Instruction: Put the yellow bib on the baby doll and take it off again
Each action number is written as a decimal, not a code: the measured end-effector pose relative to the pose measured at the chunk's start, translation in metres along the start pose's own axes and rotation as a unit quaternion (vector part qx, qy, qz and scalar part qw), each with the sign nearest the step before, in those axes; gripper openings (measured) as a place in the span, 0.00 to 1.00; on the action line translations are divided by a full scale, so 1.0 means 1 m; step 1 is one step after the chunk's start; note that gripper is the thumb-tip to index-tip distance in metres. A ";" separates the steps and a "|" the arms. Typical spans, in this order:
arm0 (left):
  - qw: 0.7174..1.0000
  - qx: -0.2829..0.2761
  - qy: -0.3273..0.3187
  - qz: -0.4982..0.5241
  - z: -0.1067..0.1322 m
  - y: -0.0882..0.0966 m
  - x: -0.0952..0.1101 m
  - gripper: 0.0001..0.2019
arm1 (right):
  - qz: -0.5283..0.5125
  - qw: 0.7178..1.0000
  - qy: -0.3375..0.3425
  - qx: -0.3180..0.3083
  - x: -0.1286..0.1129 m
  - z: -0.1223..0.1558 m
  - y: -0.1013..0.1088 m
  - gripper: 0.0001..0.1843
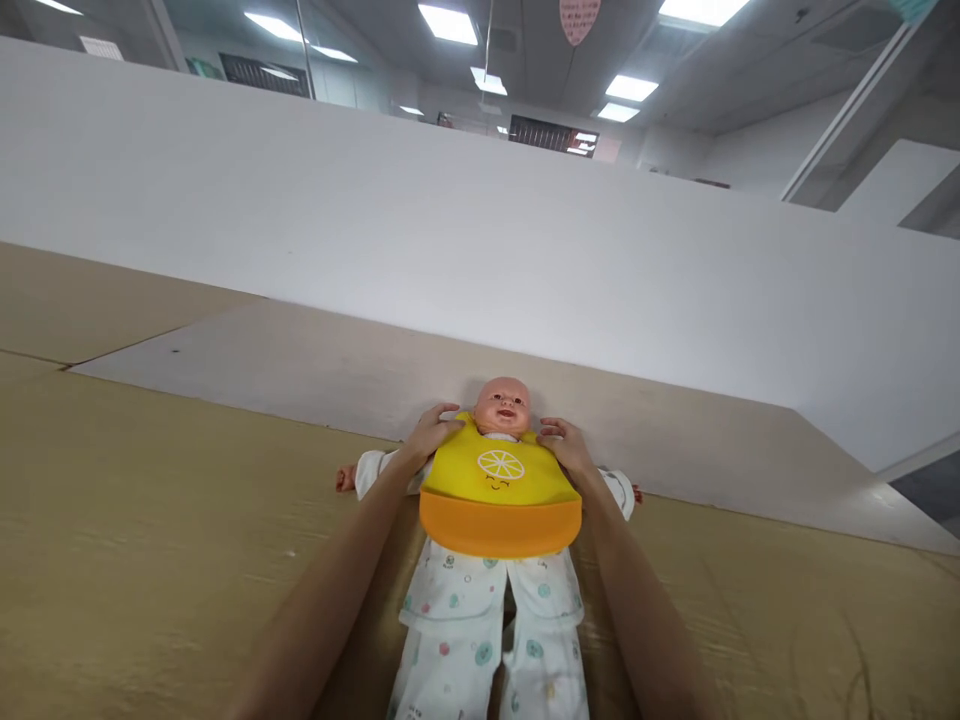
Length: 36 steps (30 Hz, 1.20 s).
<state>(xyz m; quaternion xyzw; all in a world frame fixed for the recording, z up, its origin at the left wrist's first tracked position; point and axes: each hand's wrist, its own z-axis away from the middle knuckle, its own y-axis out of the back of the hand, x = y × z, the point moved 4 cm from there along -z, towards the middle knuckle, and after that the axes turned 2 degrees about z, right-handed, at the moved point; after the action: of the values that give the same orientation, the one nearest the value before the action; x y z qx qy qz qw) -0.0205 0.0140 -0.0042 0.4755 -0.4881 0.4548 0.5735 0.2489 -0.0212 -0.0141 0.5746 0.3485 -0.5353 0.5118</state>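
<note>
Under bright ceiling panels (448, 23) at the top of the frame, a white partition (450, 260) fills the upper middle, and below it a tan, faintly ribbed surface (165, 530) meets a pale grey sheet (300, 370). A baby doll (502, 408) lies on its back at lower centre, head on the grey sheet, legs on the tan. It looks light, with a smooth, firm vinyl head and soft limbs, so the shoulders seem the surest place to take hold. A glossy yellow silicone bib (500, 480) with an orange catch pocket and lemon-slice print covers its chest, above a white dotted sleepsuit (454, 610). The left hand (433, 435) and right hand (562, 447) curve partly closed over the shoulders at the bib's upper edges; whether they grip or merely rest, I cannot tell.
</note>
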 end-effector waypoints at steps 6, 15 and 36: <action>1.000 0.004 0.020 0.001 0.043 0.012 0.015 0.24 | 0.035 0.999 0.027 0.029 -0.006 0.036 0.018 0.27; 0.996 0.002 0.001 0.088 0.112 0.020 0.019 0.26 | -0.163 0.986 -0.026 -0.027 0.001 0.118 0.030 0.22; 0.977 0.057 -0.012 0.205 0.134 0.020 -0.006 0.12 | -0.156 0.986 0.009 0.065 0.006 0.146 0.028 0.20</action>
<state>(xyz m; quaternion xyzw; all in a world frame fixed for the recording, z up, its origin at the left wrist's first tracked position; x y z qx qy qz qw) -0.0576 -0.1161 0.0014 0.4025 -0.5551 0.5837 0.4348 0.2386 -0.1687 0.0005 0.5500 0.4032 -0.6247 0.3805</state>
